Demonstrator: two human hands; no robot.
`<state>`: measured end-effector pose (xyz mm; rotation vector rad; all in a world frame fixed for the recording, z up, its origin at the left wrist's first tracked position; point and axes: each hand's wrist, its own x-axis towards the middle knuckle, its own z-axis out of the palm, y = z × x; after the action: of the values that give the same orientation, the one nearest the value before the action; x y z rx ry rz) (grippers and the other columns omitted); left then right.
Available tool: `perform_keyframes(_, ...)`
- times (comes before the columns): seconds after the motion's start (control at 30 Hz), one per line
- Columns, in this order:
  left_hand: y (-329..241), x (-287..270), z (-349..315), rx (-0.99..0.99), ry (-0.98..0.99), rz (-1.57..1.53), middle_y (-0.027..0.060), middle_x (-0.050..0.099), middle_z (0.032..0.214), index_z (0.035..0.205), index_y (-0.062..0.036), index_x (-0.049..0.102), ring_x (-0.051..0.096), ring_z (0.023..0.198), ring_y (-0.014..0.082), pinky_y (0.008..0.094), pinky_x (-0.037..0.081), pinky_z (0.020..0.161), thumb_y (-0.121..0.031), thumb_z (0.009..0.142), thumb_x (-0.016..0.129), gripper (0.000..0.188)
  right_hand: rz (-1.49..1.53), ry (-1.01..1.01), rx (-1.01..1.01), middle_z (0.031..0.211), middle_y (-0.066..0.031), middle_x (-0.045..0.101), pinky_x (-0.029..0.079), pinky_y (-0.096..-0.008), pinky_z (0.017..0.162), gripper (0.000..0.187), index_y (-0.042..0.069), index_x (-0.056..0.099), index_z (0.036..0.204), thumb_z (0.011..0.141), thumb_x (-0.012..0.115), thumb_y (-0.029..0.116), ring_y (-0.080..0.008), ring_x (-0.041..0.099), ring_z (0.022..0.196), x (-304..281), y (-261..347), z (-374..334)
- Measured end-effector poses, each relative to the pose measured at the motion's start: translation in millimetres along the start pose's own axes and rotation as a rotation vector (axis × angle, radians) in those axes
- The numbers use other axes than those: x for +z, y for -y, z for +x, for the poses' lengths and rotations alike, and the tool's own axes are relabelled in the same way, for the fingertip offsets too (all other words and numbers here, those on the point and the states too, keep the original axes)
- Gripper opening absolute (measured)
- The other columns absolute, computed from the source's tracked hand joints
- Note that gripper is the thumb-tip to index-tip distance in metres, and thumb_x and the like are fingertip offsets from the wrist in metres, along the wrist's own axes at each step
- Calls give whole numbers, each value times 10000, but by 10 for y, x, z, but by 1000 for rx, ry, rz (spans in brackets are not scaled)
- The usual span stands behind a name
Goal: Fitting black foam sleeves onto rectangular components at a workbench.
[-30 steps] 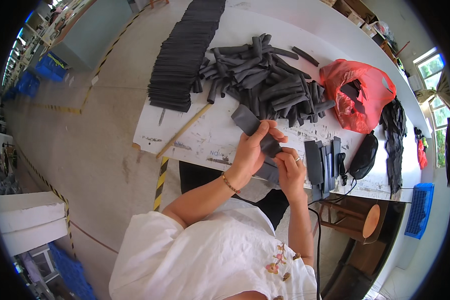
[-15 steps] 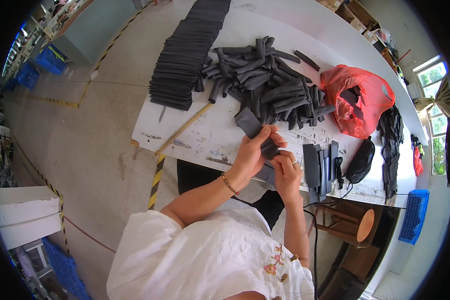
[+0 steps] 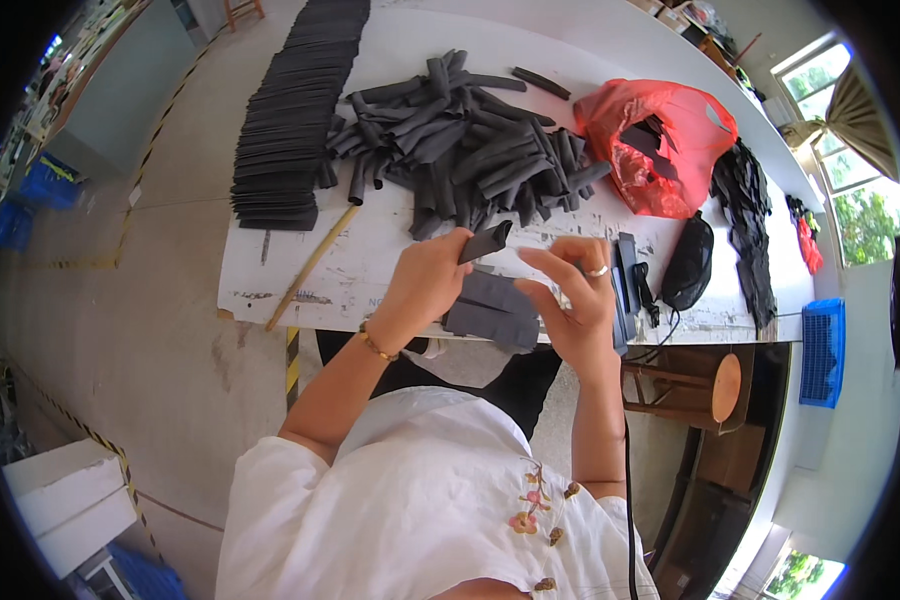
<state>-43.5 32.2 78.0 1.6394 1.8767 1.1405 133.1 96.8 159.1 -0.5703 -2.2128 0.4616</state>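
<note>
My left hand (image 3: pixel 425 285) is closed round a dark grey fabric tube (image 3: pixel 487 243), whose hollow end points up and to the right. To its right my right hand (image 3: pixel 578 295) is held in the air with thumb and fingers apart, nothing between them. Below and between both hands, flat dark grey fabric pieces (image 3: pixel 495 308) lie at the table's front edge. Just beyond them is a loose pile of similar dark tubes (image 3: pixel 460 140). A long, neat row of overlapping flat dark pieces (image 3: pixel 292 130) runs along the table's left side.
On the white table (image 3: pixel 245 275) lies a wooden stick (image 3: pixel 313 268), left of my hands. A red plastic bag (image 3: pixel 660 150), a black pouch (image 3: pixel 688 262) and dark strips (image 3: pixel 625 285) are on the right. A wooden stool (image 3: pixel 725 388) and blue crate (image 3: pixel 822 350) stand beyond the front edge.
My right hand has let go of the dark piece and moved right. My left hand keeps it, now as a tube with an open end. The whole view has shifted.
</note>
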Motion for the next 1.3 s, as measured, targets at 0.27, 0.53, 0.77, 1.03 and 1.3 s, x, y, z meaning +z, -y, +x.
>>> perform_keyframes(0.27,27,-29,-41,53,200,290,134,659,850,998,-63,571,637,766,346,428,486,651,-66,796,663,222,-245,232,-355,920,-18,532,419,-354,764,283,109,667,887,620,746,62,-225,523,849,2,-140,62)
perform_keyframes(0.53,382,-164,-204,30,184,454,156,649,823,957,-21,559,640,767,354,430,490,642,-51,788,644,191,-316,-17,46,921,-100,554,464,-373,739,205,47,638,890,711,716,-14,-299,564,861,-519,-603,-149)
perform_keyframes(0.77,274,-142,-107,148,202,448,139,662,808,965,-12,571,659,738,311,384,500,638,-69,844,598,136,-84,241,-155,1130,-77,605,456,-401,878,499,78,613,1154,680,762,33,-291,564,1022,184,-145,-80)
perform_keyframes(1.03,121,-67,-162,-325,453,-1056,118,662,771,1004,23,639,666,737,225,328,514,726,-208,977,532,257,288,-197,332,847,-78,649,490,-253,684,152,11,614,1016,870,658,17,-127,621,762,397,-278,-318)
perform_keyframes(1.3,140,137,-118,-310,248,-1411,129,662,784,1030,31,618,662,736,244,337,519,717,-252,963,561,297,876,79,869,969,-90,641,514,-257,711,334,-18,507,1106,942,629,247,-131,630,813,595,-151,-940)
